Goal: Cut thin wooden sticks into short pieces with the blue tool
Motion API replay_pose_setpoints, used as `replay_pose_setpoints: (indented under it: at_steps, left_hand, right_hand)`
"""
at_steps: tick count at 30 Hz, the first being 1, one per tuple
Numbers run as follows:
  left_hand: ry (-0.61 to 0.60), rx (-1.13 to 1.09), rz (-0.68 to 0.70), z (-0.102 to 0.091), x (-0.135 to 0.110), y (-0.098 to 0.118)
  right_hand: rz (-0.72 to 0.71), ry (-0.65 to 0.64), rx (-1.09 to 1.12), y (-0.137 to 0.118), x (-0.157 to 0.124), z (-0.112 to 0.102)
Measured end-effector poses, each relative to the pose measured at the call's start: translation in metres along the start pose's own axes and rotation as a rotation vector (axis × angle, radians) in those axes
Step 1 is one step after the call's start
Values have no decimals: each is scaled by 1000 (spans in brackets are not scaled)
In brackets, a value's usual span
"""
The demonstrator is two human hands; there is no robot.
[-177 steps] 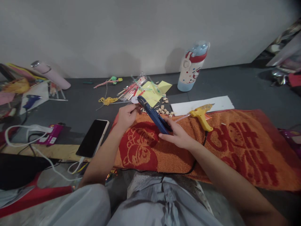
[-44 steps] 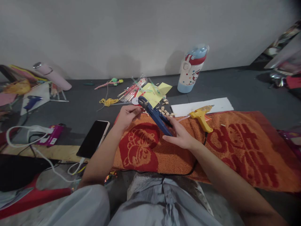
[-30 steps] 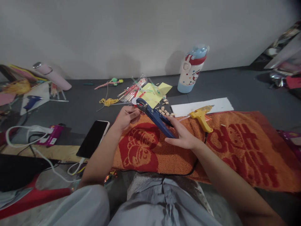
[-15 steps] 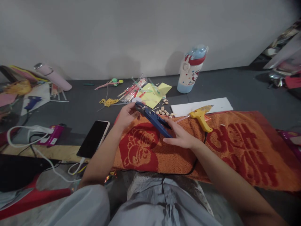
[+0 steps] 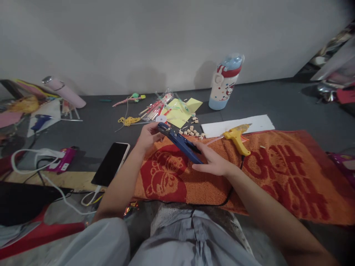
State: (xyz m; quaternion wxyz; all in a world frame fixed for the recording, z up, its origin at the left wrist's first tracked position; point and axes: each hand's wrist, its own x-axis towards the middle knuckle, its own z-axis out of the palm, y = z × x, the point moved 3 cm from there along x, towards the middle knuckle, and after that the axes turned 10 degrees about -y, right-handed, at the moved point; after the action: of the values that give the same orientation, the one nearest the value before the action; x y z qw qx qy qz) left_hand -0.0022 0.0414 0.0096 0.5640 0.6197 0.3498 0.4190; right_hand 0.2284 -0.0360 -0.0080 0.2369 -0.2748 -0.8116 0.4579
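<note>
While your right hand (image 5: 212, 160) has its fingers closed around the long, slanting blue tool (image 5: 181, 144), your left hand (image 5: 147, 139) curls beside its darker head; what it holds, I cannot tell.

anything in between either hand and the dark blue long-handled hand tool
Nothing visible. The right hand holds the dark blue long-handled hand tool by its handles; the left hand is at its head, though whether they touch is unclear. The small pale blocks lie beyond the tool, not between it and either hand.
</note>
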Motion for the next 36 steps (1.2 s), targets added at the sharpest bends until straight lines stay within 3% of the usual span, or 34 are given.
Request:
replay_pose_setpoints:
  at_steps: [4, 7, 10, 18, 36]
  left_hand:
    - [137, 182, 62, 6, 1, 3]
    - [245, 396, 150, 12, -3, 10]
    - [228, 472, 165, 14, -8, 15]
    - [115, 307, 103, 9, -5, 7]
    - [268, 715, 131, 14, -7, 15]
  right_hand:
    - [74, 148, -58, 4, 1, -1]
    - [102, 178, -66, 5, 1, 0]
    - [74, 151, -51, 3, 0, 0]
    - [56, 133, -33, 5, 1, 0]
    - [124, 158, -46, 11, 0, 2]
